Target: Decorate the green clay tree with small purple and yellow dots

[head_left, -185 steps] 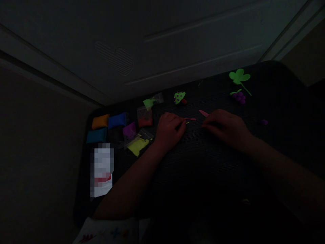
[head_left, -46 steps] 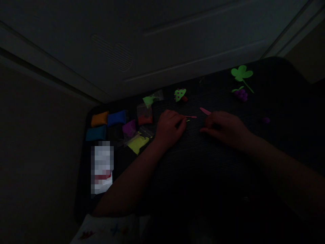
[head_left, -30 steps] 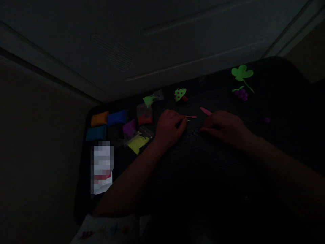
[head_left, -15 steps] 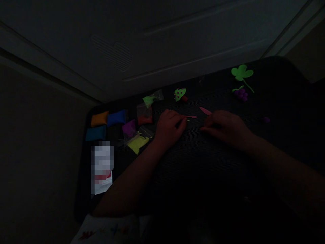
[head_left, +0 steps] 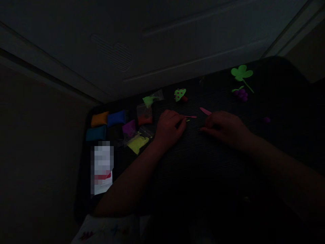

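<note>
My left hand rests on the dark table with its fingers closed. From its fingertips pokes a short thin yellow strip, which looks like modelling clay. Just above the strip, a pink modelling tool with a small rounded end runs partly behind the same hand. My right hand is curled, thumb and finger together; whatever they hold, if anything, is too dark to make out. Beyond its knuckles a pink plastic knife shows its blade, and the rest is hidden behind the hand.
A green-capped clay mushroom lies beyond my hands. At right are a green clover, a purple grape bunch and a purple lump. Several clay packets, including a yellow one, and a white packet lie left.
My right hand has shifted very slightly. Everything else stays where it was.
</note>
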Available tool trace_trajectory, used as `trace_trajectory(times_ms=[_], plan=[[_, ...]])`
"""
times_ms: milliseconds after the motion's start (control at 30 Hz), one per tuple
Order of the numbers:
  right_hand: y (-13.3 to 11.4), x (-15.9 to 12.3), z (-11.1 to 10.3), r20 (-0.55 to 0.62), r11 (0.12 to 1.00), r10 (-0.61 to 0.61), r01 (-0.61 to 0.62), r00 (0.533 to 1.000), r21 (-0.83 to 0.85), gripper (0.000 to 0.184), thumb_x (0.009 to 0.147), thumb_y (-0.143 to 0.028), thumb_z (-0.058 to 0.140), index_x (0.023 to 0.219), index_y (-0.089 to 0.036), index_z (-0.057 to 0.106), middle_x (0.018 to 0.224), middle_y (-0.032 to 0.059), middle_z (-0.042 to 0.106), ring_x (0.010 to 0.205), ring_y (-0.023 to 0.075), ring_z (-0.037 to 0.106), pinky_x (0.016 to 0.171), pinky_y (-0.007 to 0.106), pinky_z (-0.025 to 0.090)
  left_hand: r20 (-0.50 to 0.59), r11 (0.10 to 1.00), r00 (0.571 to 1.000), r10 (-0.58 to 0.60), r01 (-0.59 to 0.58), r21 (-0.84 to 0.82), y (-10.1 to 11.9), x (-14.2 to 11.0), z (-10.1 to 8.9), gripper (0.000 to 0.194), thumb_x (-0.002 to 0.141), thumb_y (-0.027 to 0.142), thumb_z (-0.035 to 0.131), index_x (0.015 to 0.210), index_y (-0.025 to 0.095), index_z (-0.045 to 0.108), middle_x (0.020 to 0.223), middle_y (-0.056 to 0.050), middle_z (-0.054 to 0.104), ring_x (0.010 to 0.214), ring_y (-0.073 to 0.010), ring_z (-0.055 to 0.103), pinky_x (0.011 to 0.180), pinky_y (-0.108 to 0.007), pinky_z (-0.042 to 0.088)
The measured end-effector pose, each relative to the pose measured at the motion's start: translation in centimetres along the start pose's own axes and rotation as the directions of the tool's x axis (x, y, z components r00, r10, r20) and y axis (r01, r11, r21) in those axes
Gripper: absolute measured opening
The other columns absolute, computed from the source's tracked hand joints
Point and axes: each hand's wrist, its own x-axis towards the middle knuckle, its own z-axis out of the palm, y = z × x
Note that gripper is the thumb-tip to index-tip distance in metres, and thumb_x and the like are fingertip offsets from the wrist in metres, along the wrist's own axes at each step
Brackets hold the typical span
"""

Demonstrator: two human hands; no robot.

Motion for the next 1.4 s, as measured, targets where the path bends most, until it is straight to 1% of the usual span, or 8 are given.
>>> trace_trajectory(times_ms=[267,467,567,733,1000,1067,1267,1400], plan=[[-0.20,-0.03,-0.08,-0.023,1.000,-0.016,0.016,1.000,0.019,0.012,0.078,-0.028,0.055,0.072,-0.017,0.053,0.078,0.0021,0.059,0.078,0.0150,0.055,0.073,0.029,0.042,-0.010,1.000,1.000,-0.004,0.004,-0.001,0.01,-0.10,0.06,0.021,0.082,0.028,0.045,0.085,0.016,0.062,0.079,-0.004,0.061,0.080,-0.0162,0.051,0.075,-0.033,0.039],[-0.21,0.06,-0.17,0.003,1.000,0.001,-0.001,1.000,0.020,0.011,0.078,-0.028,0.055,0.075,-0.018,0.055,0.079,0.0019,0.060,0.079,0.0152,0.055,0.074,0.030,0.042,-0.009,1.000,1.000,-0.003,0.003,-0.005,-0.01,-0.03,0.09,0.021,0.081,0.028,0.046,0.083,0.016,0.062,0.077,-0.004,0.061,0.079,-0.0166,0.051,0.074,-0.034,0.039],[-0.23,0.12,-0.16,-0.003,1.000,0.000,0.000,1.000,0.009,0.010,0.077,-0.028,0.055,0.076,-0.018,0.056,0.080,0.0020,0.061,0.079,0.0156,0.056,0.073,0.030,0.042,-0.005,1.000,1.000,-0.002,0.002,-0.008,0.01,-0.03,0.08,0.021,0.082,0.028,0.045,0.084,0.017,0.062,0.078,-0.004,0.062,0.079,-0.0166,0.051,0.075,-0.034,0.039],[-0.28,0.13,-0.19,-0.009,0.999,-0.029,0.029,1.000,0.021,0.008,0.077,-0.025,0.055,0.081,-0.019,0.058,0.083,0.0012,0.062,0.082,0.0149,0.056,0.077,0.029,0.042,-0.005,1.000,1.000,-0.002,0.002,-0.008,0.00,-0.06,0.05,0.021,0.082,0.028,0.045,0.084,0.016,0.062,0.079,-0.004,0.061,0.079,-0.0164,0.051,0.075,-0.034,0.039],[-0.38,0.24,-0.29,-0.022,0.997,-0.079,0.079,0.997,0.016,0.014,0.081,-0.024,0.050,0.090,-0.019,0.060,0.090,0.0026,0.063,0.087,0.0151,0.057,0.078,0.030,0.043,-0.015,1.000,1.000,0.004,-0.004,-0.012,-0.01,-0.02,0.07,0.020,0.082,0.028,0.045,0.083,0.017,0.062,0.078,-0.004,0.062,0.078,-0.0162,0.051,0.074,-0.034,0.039],[-0.30,0.22,-0.21,-0.025,0.997,-0.075,0.075,0.997,0.017,0.014,0.081,-0.024,0.050,0.089,-0.020,0.060,0.090,0.0026,0.063,0.086,0.0152,0.057,0.079,0.030,0.043,-0.016,1.000,1.000,0.003,-0.004,-0.012,-0.02,-0.02,0.08,0.020,0.082,0.028,0.045,0.083,0.017,0.062,0.077,-0.004,0.062,0.078,-0.0162,0.051,0.074,-0.033,0.040],[-0.03,0.03,-0.03,-0.003,1.000,-0.013,0.013,1.000,0.027,0.008,0.077,-0.026,0.056,0.080,-0.019,0.057,0.081,0.0021,0.061,0.081,0.0157,0.056,0.075,0.030,0.042,-0.013,1.000,1.000,0.001,-0.001,-0.005,-0.06,-0.05,0.09,0.021,0.082,0.029,0.045,0.084,0.017,0.062,0.078,-0.004,0.061,0.079,-0.0167,0.051,0.074,-0.034,0.039],[0.05,0.00,0.09,-0.018,1.000,0.007,-0.006,1.000,0.024,0.012,0.074,-0.029,0.059,0.074,-0.018,0.053,0.079,0.0026,0.059,0.078,0.0161,0.055,0.071,0.029,0.042,-0.014,1.000,1.000,0.008,-0.008,-0.004,-0.05,0.01,0.09,0.021,0.082,0.028,0.045,0.083,0.016,0.062,0.077,-0.004,0.061,0.077,-0.0161,0.051,0.074,-0.033,0.039]])
